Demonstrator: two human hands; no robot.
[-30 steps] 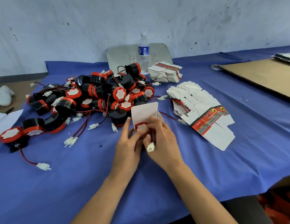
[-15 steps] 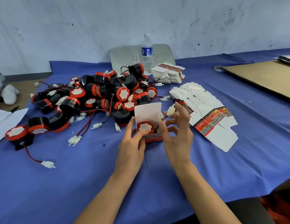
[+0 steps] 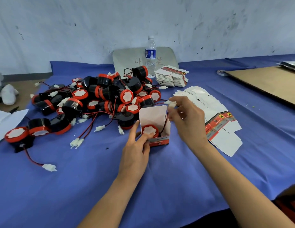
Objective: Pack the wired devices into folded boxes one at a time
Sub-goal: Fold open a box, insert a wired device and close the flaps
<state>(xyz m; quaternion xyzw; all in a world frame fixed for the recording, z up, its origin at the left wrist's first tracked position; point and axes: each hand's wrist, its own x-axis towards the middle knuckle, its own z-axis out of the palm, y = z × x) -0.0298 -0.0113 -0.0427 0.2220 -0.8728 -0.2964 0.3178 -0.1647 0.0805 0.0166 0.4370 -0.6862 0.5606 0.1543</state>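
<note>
While left hand (image 3: 135, 152) fingers (image 3: 147, 135) clamp box (image 3: 160, 139), right hand (image 3: 188, 122) pinches connector (image 3: 172, 104); device pile (image 3: 100, 96) crowds behind, flat boxes (image 3: 225, 142) right.

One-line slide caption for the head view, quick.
The left hand holds the open box, thumb on the device inside, while the right hand pinches the white plug.

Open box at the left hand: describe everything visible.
Small white card box with a red printed band low on its front, upright on the blue cloth, lid flap raised. A red-faced device sits inside; its wire runs up to a white connector pinched by the right hand. The left hand grips its front.
</note>
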